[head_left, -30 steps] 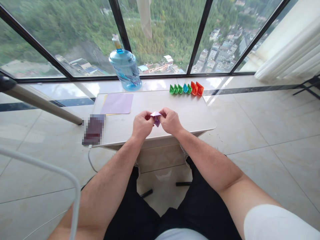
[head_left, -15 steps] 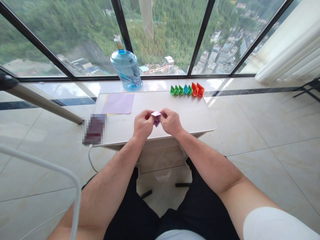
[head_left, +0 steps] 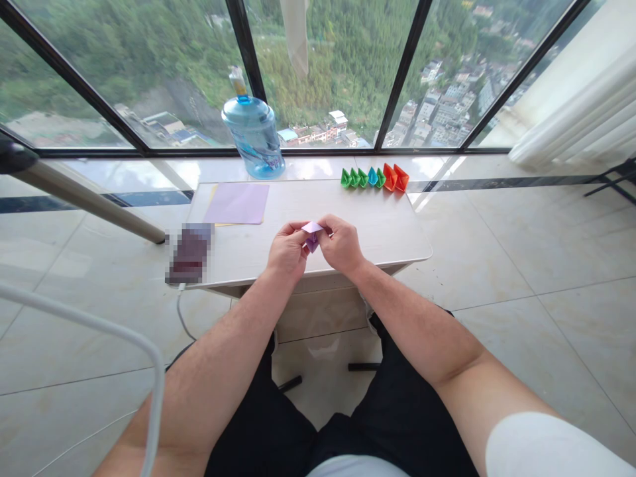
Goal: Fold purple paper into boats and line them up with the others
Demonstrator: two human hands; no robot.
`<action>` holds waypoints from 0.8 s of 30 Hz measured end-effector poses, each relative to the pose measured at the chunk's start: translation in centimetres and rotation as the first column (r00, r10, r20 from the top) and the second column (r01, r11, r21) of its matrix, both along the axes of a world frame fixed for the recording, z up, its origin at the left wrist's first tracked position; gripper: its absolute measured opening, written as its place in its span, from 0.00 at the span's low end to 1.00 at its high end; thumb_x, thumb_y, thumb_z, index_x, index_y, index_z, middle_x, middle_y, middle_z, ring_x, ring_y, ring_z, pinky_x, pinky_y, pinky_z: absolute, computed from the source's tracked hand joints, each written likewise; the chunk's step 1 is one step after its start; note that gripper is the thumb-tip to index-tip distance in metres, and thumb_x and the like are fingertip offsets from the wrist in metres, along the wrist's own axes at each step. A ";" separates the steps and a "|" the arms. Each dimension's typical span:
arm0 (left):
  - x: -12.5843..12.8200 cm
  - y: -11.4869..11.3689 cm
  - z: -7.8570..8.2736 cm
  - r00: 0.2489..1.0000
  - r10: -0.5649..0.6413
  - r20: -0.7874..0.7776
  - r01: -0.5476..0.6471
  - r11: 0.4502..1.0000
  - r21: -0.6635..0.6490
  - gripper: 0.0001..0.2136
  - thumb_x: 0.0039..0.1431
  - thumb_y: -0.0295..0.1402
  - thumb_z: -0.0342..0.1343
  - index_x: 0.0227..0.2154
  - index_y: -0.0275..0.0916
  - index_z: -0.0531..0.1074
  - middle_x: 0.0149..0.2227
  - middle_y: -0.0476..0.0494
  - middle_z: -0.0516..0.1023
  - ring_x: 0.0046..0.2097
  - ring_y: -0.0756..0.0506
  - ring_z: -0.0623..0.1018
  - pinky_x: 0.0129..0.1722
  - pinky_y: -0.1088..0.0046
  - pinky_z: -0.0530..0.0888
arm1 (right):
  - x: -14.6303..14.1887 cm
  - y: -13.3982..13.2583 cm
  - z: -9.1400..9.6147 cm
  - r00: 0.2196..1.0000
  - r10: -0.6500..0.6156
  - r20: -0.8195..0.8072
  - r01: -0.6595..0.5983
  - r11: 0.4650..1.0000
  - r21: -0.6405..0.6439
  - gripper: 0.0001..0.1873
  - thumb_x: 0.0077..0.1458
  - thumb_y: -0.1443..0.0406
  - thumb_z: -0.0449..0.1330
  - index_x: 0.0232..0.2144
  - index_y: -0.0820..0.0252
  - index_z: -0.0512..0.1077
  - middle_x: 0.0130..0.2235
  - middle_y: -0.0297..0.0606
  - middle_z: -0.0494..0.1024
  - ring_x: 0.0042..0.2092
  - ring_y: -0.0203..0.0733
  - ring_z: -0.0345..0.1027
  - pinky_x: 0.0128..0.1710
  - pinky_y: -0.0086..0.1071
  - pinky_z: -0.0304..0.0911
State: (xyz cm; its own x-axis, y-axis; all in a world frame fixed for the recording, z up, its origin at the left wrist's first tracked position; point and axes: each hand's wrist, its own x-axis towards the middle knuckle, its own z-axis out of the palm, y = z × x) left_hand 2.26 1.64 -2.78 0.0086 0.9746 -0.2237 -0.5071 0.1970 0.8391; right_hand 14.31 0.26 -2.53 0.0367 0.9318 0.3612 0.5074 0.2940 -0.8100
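Observation:
A small piece of folded purple paper is held above the front part of the white table. My left hand pinches its left side, and my right hand pinches its right side. A light flat face shows on top, with darker purple folds hanging below it between the fingers. My fingertips partly hide the paper. Along the table's back right edge stands a row of folded paper boats: several green ones, a blue one and two orange ones.
Flat purple sheets with a yellow edge beneath lie at the table's back left. A blurred-out phone-like object with a cable is at the left corner. A large blue water bottle stands behind the table by the window.
My left hand has shifted its fingers slightly lower on the purple paper, which has tilted a little. My right hand keeps its pinch. The view has moved slightly.

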 end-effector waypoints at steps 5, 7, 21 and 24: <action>0.4 -0.2 -0.7 0.934 0.147 -0.326 -0.097 0.982 0.163 0.11 0.42 0.39 0.66 0.24 0.40 0.72 0.23 0.52 0.73 0.25 0.51 0.71 0.25 0.75 0.67 | 0.1 -0.2 0.0 0.993 -0.040 0.115 0.041 0.999 -0.012 0.10 0.60 0.67 0.54 0.30 0.57 0.74 0.31 0.33 0.77 0.35 0.38 0.68 0.39 0.30 0.62; 0.4 -0.3 -0.6 0.881 0.179 -0.438 -0.089 0.972 0.218 0.10 0.45 0.40 0.65 0.24 0.39 0.74 0.23 0.50 0.74 0.26 0.51 0.72 0.26 0.74 0.68 | 0.2 -0.1 -0.1 0.991 -0.058 0.120 0.060 0.998 -0.010 0.10 0.60 0.66 0.54 0.30 0.57 0.75 0.32 0.34 0.78 0.36 0.38 0.68 0.39 0.31 0.62; -1.3 -0.3 0.1 0.615 0.126 -0.779 0.131 0.957 0.258 0.03 0.48 0.31 0.60 0.25 0.40 0.79 0.23 0.50 0.79 0.28 0.48 0.74 0.29 0.74 0.68 | 1.0 0.7 0.0 0.996 -0.043 0.084 0.063 0.966 -0.249 0.06 0.50 0.66 0.61 0.28 0.58 0.79 0.28 0.34 0.81 0.31 0.39 0.72 0.34 0.31 0.64; -1.5 -0.2 0.4 0.569 0.088 -0.818 0.198 0.950 0.239 0.02 0.45 0.30 0.61 0.22 0.41 0.78 0.21 0.51 0.77 0.27 0.48 0.73 0.28 0.74 0.66 | 1.0 0.4 0.2 0.986 -0.074 0.149 0.105 0.970 -0.218 0.05 0.51 0.65 0.61 0.28 0.56 0.78 0.28 0.35 0.81 0.32 0.41 0.72 0.35 0.32 0.63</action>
